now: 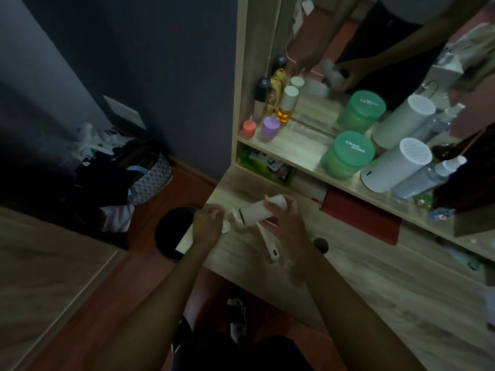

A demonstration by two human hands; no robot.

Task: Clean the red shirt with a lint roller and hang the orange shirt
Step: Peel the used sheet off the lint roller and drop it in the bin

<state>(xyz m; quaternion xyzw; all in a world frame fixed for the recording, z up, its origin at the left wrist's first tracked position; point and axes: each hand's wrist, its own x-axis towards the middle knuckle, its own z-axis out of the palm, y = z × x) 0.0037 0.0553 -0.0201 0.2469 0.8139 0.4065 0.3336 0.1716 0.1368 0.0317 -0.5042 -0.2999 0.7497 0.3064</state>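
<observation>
A white lint roller (255,212) lies over the near left corner of the wooden dressing table (375,277), its handle (269,243) pointing toward me. My right hand (285,219) is wrapped around the roll. My left hand (210,224) is at the roll's left end, fingers pinched on a peeled white sheet (235,220) that curls off it. No red or orange shirt is in view.
A round black bin (174,232) stands on the floor beside the table's left corner. A shelf with a mirror holds bottles, a green jar (347,153) and a white cylinder (393,164). A laundry basket (150,178) with clothes sits against the wall.
</observation>
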